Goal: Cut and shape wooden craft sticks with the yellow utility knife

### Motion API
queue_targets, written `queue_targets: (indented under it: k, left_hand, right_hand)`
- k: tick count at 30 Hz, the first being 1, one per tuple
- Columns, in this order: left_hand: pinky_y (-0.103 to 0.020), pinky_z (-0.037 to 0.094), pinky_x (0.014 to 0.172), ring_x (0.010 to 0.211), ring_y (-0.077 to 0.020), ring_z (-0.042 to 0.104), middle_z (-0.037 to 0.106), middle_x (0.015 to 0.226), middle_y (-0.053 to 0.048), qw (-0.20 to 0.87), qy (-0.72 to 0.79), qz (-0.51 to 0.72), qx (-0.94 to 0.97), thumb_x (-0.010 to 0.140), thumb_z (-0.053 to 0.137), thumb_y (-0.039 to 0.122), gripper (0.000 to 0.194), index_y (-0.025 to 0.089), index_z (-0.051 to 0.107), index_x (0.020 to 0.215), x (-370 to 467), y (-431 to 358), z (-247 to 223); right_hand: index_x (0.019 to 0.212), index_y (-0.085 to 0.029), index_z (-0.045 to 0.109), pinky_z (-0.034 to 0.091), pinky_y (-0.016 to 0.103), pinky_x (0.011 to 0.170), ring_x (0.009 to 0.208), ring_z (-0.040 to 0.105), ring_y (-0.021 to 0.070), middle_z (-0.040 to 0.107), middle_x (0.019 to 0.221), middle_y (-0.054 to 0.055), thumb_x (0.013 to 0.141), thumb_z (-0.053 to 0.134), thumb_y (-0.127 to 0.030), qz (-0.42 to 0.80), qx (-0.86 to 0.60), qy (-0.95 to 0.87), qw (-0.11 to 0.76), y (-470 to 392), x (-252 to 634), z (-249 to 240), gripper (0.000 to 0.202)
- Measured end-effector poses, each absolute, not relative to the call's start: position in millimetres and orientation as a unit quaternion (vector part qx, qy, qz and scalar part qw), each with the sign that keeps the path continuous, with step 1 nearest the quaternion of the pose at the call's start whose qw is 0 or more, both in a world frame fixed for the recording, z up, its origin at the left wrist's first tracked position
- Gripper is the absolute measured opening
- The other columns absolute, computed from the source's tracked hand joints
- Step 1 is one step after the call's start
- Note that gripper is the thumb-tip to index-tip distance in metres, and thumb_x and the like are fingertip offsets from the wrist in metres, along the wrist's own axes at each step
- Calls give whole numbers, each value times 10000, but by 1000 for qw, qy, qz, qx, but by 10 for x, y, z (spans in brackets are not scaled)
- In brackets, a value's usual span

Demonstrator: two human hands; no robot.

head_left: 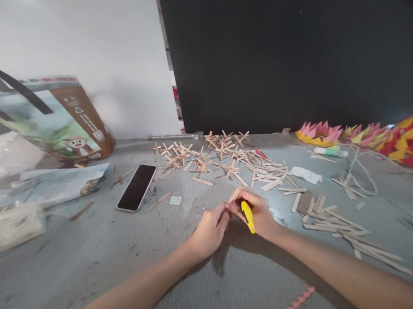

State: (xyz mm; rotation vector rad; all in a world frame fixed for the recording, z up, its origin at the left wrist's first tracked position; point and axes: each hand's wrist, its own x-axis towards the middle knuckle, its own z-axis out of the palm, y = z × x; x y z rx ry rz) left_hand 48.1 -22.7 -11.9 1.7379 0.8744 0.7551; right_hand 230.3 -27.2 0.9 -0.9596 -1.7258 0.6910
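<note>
My left hand (212,225) is closed in a pinch, its fingertips meeting those of my right hand above the grey table. What it grips is mostly hidden by the fingers. My right hand (256,212) is wrapped round a yellow utility knife (247,217), whose handle sticks out towards me with a dark part on its side. No blade shows. A thin pale strip (234,196) appears at the right fingertips, too small to name surely. Just beyond the hands lie wooden craft sticks (271,173), and several crossed-stick pieces (202,163) are heaped farther back.
A phone (136,188) lies left of the hands, near a small patterned square (175,201). A printed bag (69,120) and plastic packets (16,224) stand at left. More sticks (352,234), a white cable (371,193) and folded-paper pieces (406,141) are at right.
</note>
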Motion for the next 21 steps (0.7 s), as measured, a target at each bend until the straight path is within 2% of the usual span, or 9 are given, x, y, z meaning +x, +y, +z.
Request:
queue_targets:
  k: [4,12,21]
  left_hand:
    - [-240,323,582,592,-114,398,442,664,45,481,360,309,738,1075,329,367,319,201,494,859,470,-235,-90]
    - [-237,337,577,551,-108,382,403,602,66,516,363,325,705,1083,320,460,388,213,443,809,497,-236,-93]
    - [-227,311,536,542,-98,353,378,619,70,547,354,350,673,1075,343,487,389,213,441,816,511,-258,-88]
  right_hand:
    - [809,-217,627,460,295,676,716,595,158,619,783,0,1000,638,-302,338,-391,-695,500,-293,2302,46,209]
    - [845,-220,634,458,289,716,759,607,150,646,832,5,1050,539,-260,300,-396,-715,492,-279,2319,17,229]
    - [821,-222,584,441,304,703,741,570,158,599,814,5,1025,583,-287,269,-416,-702,512,-305,2289,-5,214]
